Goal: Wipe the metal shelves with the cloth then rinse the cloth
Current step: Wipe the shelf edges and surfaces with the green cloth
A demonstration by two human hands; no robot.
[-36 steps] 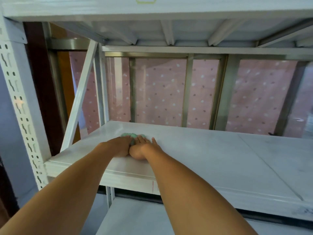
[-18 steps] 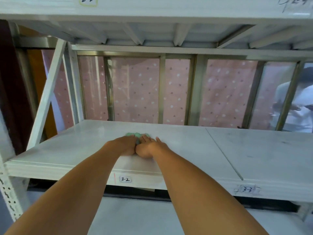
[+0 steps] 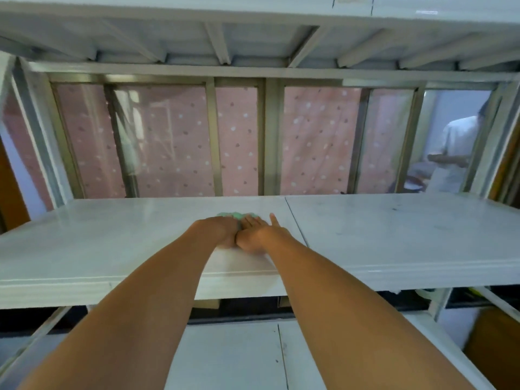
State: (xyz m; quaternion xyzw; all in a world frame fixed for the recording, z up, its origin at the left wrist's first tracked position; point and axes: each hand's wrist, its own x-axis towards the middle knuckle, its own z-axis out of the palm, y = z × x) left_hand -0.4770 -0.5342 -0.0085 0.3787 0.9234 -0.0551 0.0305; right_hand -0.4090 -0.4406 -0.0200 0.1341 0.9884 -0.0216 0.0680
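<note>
Both hands have slid to the right along the shelf (image 3: pixel 112 235) since a second ago, cloth and all. They're now just short of the seam (image 3: pixel 295 220) where two panels meet.

The cloth (image 3: pixel 233 214) is a crumpled mint-green thing and it's mostly buried. Only a puffy strip pokes out just past the fingers (image 3: pixel 273 219), lying on the shelf top.

The right hand (image 3: pixel 259 235) is flat, with its fingers straight and a bit spread, pressing down on the cloth. The left hand (image 3: pixel 218 230) butts up against it and sits on the cloth too. Its fingertips are hidden behind the knuckles, so I can't tell if they're curled into the fabric or lying flat.

The shelf is smooth white painted metal, slightly glossy, with grey scuffs on the panel right of the fingers. Overhead, the upper shelf (image 3: pixel 219 38) shows a ribbed white underside.

Well beyond the fingers is a brassy window frame (image 3: pixel 271 136) with a pink dotted curtain (image 3: pixel 174 142) behind the glass, all pretty blurry. Far right of the fingers there's a person (image 3: pixel 455 142) in a white top, partly cut off by the frame. The lower shelf (image 3: pixel 233 356) runs under the forearms.
</note>
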